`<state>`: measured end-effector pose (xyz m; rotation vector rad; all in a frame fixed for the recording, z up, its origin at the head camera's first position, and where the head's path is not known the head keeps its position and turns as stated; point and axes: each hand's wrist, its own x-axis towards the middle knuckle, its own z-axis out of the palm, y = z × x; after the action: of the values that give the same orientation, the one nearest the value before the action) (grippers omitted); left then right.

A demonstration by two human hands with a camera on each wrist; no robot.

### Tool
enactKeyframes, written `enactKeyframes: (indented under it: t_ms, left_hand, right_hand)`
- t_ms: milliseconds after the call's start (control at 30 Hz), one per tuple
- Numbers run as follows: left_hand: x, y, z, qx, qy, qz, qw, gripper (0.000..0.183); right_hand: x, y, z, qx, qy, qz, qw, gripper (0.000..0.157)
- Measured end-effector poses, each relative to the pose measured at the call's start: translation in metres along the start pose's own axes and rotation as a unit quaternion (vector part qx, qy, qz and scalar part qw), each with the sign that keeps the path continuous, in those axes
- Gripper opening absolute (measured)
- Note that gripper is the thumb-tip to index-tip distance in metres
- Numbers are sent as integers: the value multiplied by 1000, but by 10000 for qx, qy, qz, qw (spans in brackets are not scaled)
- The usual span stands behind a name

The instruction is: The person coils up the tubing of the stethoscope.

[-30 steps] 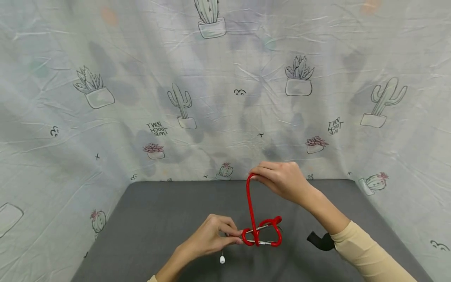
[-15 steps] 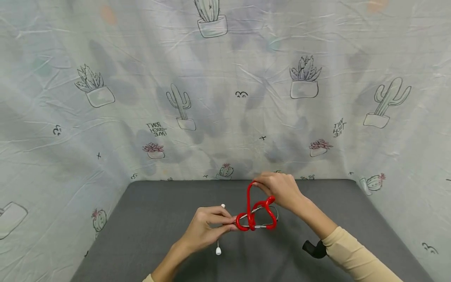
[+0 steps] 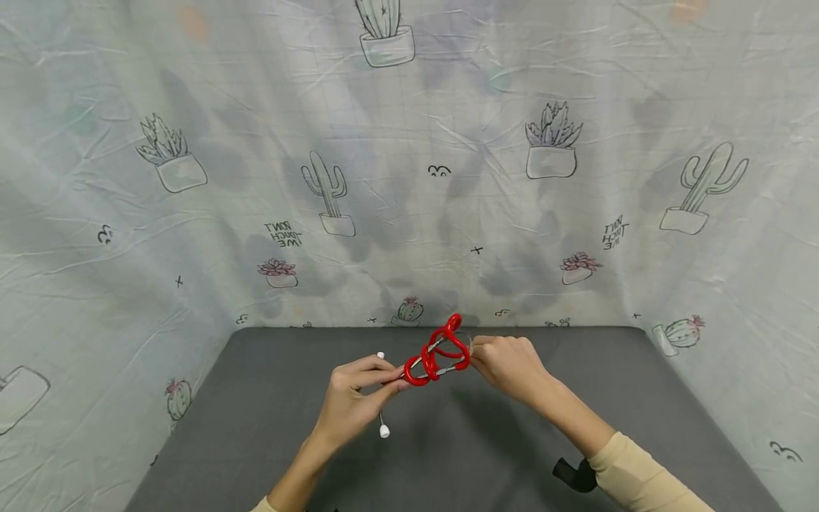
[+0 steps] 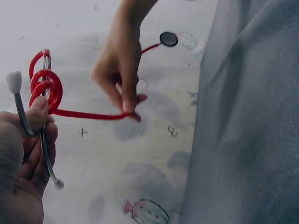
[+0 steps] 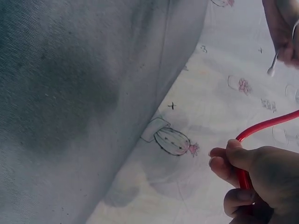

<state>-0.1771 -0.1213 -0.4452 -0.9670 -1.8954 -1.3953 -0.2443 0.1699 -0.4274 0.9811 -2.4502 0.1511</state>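
A stethoscope (image 3: 430,361) with red tubing is held in the air above the grey table. Its tubing loops around its own metal ear tubes. My left hand (image 3: 355,395) pinches the ear tubes between thumb and fingers, and a white ear tip (image 3: 384,431) hangs below. My right hand (image 3: 512,363) is just to the right. In the left wrist view it pinches the red tube (image 4: 93,115), which stretches across from the loops. The round chest piece (image 4: 168,39) shows beyond that hand. From the right wrist, the tube (image 5: 268,123) runs between thumb and curled fingers.
The grey table (image 3: 288,355) lies beneath both hands. A pale curtain (image 3: 409,213) with cactus drawings encloses its back and sides. Beside the right sleeve (image 3: 640,469) is a black curved piece (image 3: 576,475).
My right hand has come down from its raised spot, and the tall arch of tubing is gone from the head view. The left hand has risen leftward, tilting the stethoscope.
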Motion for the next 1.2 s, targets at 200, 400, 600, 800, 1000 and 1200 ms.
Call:
enactKeyframes:
  t_ms: [200,400,600,800,1000,1200]
  left_hand:
    - [-4,0,-4,276,381,-554,9974,21]
    - [-8,-1,-7,483,632,-1361,9875,18]
    - [-15,-3,-6,655,779,-1902,9765,18]
    - [-17,1,-4,787,757,-2099,9716,16]
    - [-16,6,-1,884,744,-2265,9671,16]
    - [-15,11,1,914,822,-2370,9637,17]
  right_hand:
    - [-17,-16,-3,-183,194,-536,9982,10]
    - [-29,-37,-13,-300,375,-1019,9936,21]
    - [-36,-53,-24,-459,614,-1440,9866,27]
    - [-43,-62,-32,-535,828,-1602,9821,26]
    - [-47,-70,-43,-491,965,-1629,9807,25]
    - [-52,-75,-49,-353,999,-1548,9822,26]
